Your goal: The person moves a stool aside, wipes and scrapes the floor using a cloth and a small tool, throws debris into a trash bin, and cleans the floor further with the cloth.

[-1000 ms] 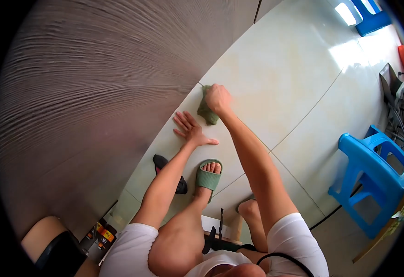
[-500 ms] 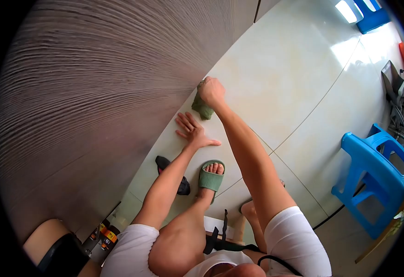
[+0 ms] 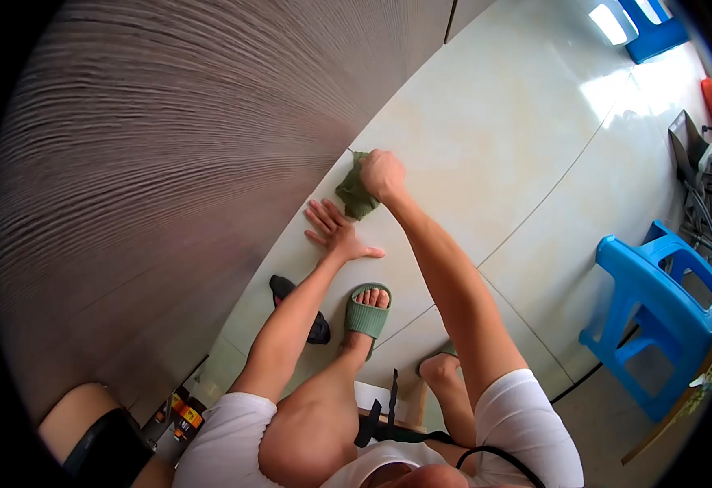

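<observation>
A crumpled green cloth lies on the pale tiled floor, close along the base of the brown wood-grain panel. My right hand is closed on its upper right edge, fingers curled and partly hidden. Just below the cloth, my left hand is spread flat on the floor with the thumb stuck out to the right, holding nothing. Under my left forearm is a black item, partly covered; its kind is unclear. My foot in a green slipper stands below my left hand.
A blue plastic stool stands at the right, another blue stool at the top right. Metal-framed equipment sits along the right edge. Bottles with yellow-orange labels are at lower left. A dark cable runs near the stool.
My right hand has moved slightly down and to the right with the cloth, whose shape has shifted and spread a little. My left hand stays braced in nearly the same spot.
</observation>
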Motion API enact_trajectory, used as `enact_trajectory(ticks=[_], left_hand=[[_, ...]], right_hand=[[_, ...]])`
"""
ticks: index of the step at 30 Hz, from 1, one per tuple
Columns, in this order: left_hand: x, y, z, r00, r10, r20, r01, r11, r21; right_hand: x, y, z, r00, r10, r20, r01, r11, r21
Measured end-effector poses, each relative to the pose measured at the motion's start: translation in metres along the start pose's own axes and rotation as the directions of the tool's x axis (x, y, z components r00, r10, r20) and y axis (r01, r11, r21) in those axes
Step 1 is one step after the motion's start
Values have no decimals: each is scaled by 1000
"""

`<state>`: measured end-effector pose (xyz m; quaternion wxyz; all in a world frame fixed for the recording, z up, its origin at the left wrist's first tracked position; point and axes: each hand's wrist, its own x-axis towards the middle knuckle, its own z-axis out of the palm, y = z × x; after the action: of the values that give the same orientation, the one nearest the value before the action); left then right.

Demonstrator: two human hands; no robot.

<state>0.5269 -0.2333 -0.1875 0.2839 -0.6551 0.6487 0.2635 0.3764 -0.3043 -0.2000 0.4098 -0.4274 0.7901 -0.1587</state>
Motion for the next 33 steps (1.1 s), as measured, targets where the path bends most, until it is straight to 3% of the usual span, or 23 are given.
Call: enact_trajectory(ticks=[2, 5, 8, 11, 14, 15, 17, 18, 20, 25, 31, 33], left_hand=[[-1, -2, 1, 1000, -9, -9, 9, 1000, 10], [-2, -3, 2, 1000, -5, -1, 5, 999, 39], [-8, -7, 2, 995, 58, -87, -63, 996, -56], [-15, -16, 2, 919, 195, -344, -265, 949, -171], [-21, -11, -6, 747, 411, -522, -595, 763, -252], [-23, -3, -12, 721, 452, -525, -656, 691, -305], [-21, 12, -8, 771, 442, -459, -612, 714, -341], [-20, 18, -4, 796, 435, -421, -587, 725, -361], [-13, 30, -1, 760, 413, -502, -591, 761, -268], [13, 58, -12, 649, 434, -625, -637, 760, -133], [4, 68, 19, 582, 586, -564, -791, 569, -225], [-12, 66, 47, 479, 714, -511, -877, 399, -266]], right_hand=[[-6, 2, 4, 1000, 15, -11, -14, 998, 57], [-20, 19, -2, 993, 116, 23, -116, 993, 7], [-39, 43, -8, 983, 168, 73, -163, 984, -73], [-55, 69, -6, 975, 180, 130, -177, 984, -36], [-72, 82, -6, 998, -36, 45, 31, 994, 105], [-78, 84, -6, 999, -49, -12, 50, 982, 181], [-89, 85, -6, 990, -64, -128, 102, 941, 322], [-96, 80, -15, 995, -19, -97, 55, 924, 379], [-107, 72, -31, 998, 60, -31, -38, 873, 486], [-121, 88, -28, 994, 34, -100, 18, 880, 475], [-151, 131, -45, 956, 131, -262, 34, 839, 544], [-162, 153, -49, 947, 150, -283, 27, 844, 536]])
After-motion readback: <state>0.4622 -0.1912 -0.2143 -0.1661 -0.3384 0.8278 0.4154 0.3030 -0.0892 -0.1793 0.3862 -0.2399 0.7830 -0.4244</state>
